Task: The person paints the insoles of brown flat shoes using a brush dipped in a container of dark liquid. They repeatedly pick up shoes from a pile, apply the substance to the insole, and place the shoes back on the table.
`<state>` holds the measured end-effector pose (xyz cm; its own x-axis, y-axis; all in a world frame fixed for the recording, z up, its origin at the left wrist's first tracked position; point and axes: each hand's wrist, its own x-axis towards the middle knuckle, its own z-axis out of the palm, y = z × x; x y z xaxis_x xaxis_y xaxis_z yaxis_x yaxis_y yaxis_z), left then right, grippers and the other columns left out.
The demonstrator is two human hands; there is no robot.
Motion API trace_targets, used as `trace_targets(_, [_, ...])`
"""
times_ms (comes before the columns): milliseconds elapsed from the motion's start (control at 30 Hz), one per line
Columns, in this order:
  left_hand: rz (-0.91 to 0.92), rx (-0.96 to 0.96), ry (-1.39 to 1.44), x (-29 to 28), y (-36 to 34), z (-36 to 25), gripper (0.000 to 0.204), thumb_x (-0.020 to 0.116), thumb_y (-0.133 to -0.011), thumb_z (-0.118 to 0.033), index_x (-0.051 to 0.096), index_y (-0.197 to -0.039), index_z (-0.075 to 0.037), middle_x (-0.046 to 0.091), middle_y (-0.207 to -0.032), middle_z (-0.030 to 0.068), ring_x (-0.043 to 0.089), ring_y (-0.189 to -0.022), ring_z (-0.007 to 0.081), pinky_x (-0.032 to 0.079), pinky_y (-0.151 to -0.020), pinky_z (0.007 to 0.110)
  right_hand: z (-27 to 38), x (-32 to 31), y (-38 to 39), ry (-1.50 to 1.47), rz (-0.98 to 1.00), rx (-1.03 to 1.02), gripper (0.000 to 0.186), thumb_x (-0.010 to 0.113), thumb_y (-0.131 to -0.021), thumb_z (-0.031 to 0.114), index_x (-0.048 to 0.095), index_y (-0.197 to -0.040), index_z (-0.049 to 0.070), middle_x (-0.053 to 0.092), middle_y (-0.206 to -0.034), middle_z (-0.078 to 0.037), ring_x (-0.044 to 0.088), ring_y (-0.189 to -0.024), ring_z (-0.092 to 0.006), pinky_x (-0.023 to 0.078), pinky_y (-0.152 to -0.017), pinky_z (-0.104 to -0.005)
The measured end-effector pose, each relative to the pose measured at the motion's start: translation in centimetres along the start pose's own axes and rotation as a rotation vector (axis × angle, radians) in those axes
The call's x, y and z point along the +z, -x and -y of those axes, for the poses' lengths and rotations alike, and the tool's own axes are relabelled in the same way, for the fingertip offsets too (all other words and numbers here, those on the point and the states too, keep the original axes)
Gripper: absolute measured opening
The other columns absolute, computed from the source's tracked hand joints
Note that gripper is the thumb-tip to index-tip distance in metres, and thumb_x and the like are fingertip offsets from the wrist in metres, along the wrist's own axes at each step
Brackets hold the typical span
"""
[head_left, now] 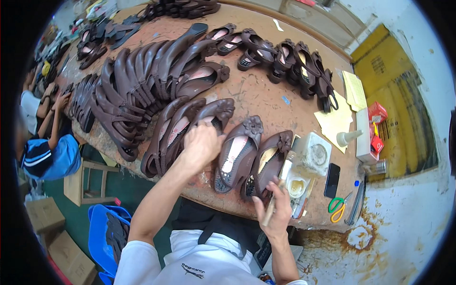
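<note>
“Two hands are in view over the bench [270, 107]. State the condition of each.”

“Right hand [276, 206]: closed around a wooden-handled tool [269, 213], thumb to the left, fingers to the right. Left hand [203, 142]: lowered onto a brown shoe [219, 110], fingers bent down at its opening. The fingertips are hidden, so whether they grip or merely rest cannot be told.”

“Locate the shoe under the left hand.”

“It is the rightmost of the near cluster, ahead of the left forearm. Its long axis runs from near left to far right, with the flower-trimmed toe at the far end.”

“What occupies the space between the hands?”

“Two separate shoes, side by side, toes away from the wearer, heels toward the near edge. The inner shoe [236, 156] is just right of the left hand. The outer shoe [273, 159] lies ahead and slightly left of the right hand, which is the nearer hand to it.”

“Tool orientation?”

“Slanted, upper end leaning away and to the right, just left of the white cup [297, 188].”
</note>
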<state>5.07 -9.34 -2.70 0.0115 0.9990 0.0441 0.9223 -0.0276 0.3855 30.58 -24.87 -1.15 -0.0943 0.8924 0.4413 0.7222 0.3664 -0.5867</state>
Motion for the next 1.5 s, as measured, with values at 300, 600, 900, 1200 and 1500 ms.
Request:
trace_targets(300, [0.309, 0.085, 0.135, -0.5, -0.1, -3.4, 0.101, 0.081, -0.093, -0.050, 0.038, -0.163, 0.008, 0.070, -0.126, 0.0378, 0.071, -0.115, 0.0533, 0.053, -0.112, 0.055, -0.4, 3.6, 1.3, -0.104, -0.089, 0.027, 0.050, 0.081, -0.086, -0.009, 0.065, -0.133, 0.000, 0.071, -0.137, -0.028, 0.076, -0.107, -0.0387, 0.064, -0.093, -0.0439])
trace_targets(600, [0.160, 0.016, 0.070, 1.0, -0.4, 1.3, 0.040, 0.060, -0.097, -0.015, 0.056, -0.129, 0.008, 0.072, -0.092, 0.0410, 0.072, -0.091, 0.0611, 0.059, -0.086, 0.066, 0.9, 3.5, 1.2, -0.159, -0.090, 0.010, 0.042, 0.079, -0.088, -0.010, 0.072, -0.129, -0.001, 0.072, -0.131, -0.030, 0.078, -0.111, -0.0443, 0.065, -0.092, -0.0450])
trace_targets(900, [0.157, 0.337, 0.188, -2.8, 10.2, -6.7, 0.092, 0.085, -0.091, -0.048, 0.047, -0.163, -0.004, 0.051, -0.139, 0.0264, 0.050, -0.131, 0.0469, 0.047, -0.109, 0.058, -0.8, -6.5, 2.0, 0.050, -0.247, 0.036, 0.062, 0.065, -0.108, 0.048, 0.071, -0.141, -0.004, 0.081, -0.094, -0.013, 0.072, -0.081, -0.0305, 0.056, -0.074, -0.0436])
trace_targets(1200, [0.444, 0.507, 0.012, -2.6, 13.9, -5.7, 0.050, 0.070, -0.090, -0.008, 0.067, -0.140, -0.013, 0.060, -0.097, 0.0097, 0.058, -0.097, 0.0292, 0.040, -0.084, 0.047, -5.1, -12.1, -2.6, 0.266, 0.052, 0.276, 0.014, 0.083, -0.086, -0.001, 0.082, -0.100, 0.000, 0.078, -0.084, -0.009, 0.065, -0.068, -0.0231, 0.051, -0.065, -0.0351])
trace_targets(1500, [0.270, 0.547, -0.028, -0.1, 14.3, -6.0, 0.049, 0.070, -0.090, -0.011, 0.070, -0.139, -0.014, 0.055, -0.090, 0.0055, 0.054, -0.091, 0.0256, 0.040, -0.084, 0.047, -2.7, -11.2, -4.1, 0.285, 0.239, 0.118, 0.008, 0.087, -0.085, 0.001, 0.082, -0.091, 0.000, 0.079, -0.086, -0.006, 0.068, -0.070, -0.0220, 0.055, -0.065, -0.0355])
